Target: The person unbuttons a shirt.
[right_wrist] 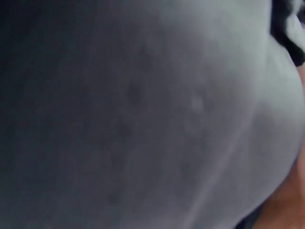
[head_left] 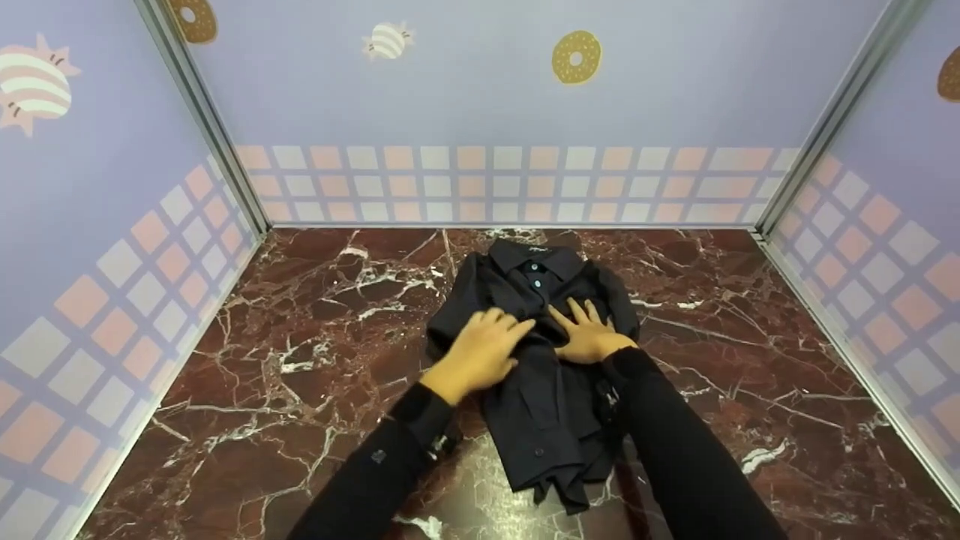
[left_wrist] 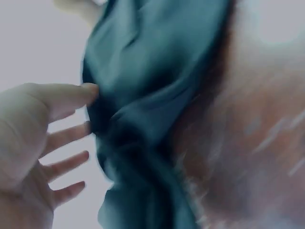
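Observation:
A black button-up shirt (head_left: 536, 397) lies collar-up on the marble-patterned surface, its sides folded in and a cuffed sleeve running down the front. My left hand (head_left: 480, 352) is over the shirt's left middle, fingers loosely extended. In the left wrist view, that hand (left_wrist: 28, 138) has its fingers spread, and the thumb tip meets the edge of the cloth (left_wrist: 152, 57). Fingers splayed, my right hand (head_left: 589, 337) presses on the shirt's right middle. Blurred fabric (right_wrist: 143, 119) fills most of the right wrist view and hides that hand's fingers.
The dark red marble-patterned surface (head_left: 315, 337) extends around the shirt. Lilac panels with pink and white checks enclose it: a back wall (head_left: 480, 112), a left wall (head_left: 97, 225) and a right wall (head_left: 900, 247).

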Action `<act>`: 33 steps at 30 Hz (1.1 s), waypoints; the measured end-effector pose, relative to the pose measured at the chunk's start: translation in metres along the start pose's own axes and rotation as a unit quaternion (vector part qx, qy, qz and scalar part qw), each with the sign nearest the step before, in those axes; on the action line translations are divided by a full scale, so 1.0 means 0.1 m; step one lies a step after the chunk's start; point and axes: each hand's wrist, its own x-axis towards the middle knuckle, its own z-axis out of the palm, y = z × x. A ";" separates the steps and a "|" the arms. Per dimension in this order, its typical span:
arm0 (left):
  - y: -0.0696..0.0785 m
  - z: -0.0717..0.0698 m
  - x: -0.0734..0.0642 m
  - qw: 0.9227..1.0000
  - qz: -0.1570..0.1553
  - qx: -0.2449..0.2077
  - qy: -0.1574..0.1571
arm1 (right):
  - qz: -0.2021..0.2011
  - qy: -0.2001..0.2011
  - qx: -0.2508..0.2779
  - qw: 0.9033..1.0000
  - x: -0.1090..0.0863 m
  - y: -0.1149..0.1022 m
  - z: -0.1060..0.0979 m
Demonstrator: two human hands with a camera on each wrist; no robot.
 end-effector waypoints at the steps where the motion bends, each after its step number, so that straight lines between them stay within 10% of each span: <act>1: 0.02 0.07 -0.02 1.000 0.003 0.005 0.009 | 0.003 -0.001 0.002 1.000 0.01 0.01 0.00; 6: 0.01 0.30 -0.09 0.995 -0.018 -0.050 0.080 | 0.005 0.000 0.005 1.000 -0.03 0.02 0.04; 10: -0.03 0.36 -0.17 0.987 -0.054 -0.132 0.067 | 0.008 0.005 0.008 1.000 -0.05 0.05 0.07; 16: -0.15 0.36 -0.26 0.948 -0.124 -0.287 0.062 | 0.003 0.007 0.015 1.000 -0.08 0.01 0.04; 21: -0.30 0.24 -0.27 0.879 -0.167 -0.432 0.116 | 0.003 0.009 0.016 1.000 -0.08 0.01 0.03; 31: -0.69 -0.06 -0.46 0.676 -0.233 -0.659 0.233 | -0.004 0.010 0.024 1.000 -0.07 -0.01 0.03; 33: -0.77 -0.08 -0.51 0.655 -0.269 -0.658 0.256 | -0.002 0.010 0.023 1.000 -0.08 -0.02 0.03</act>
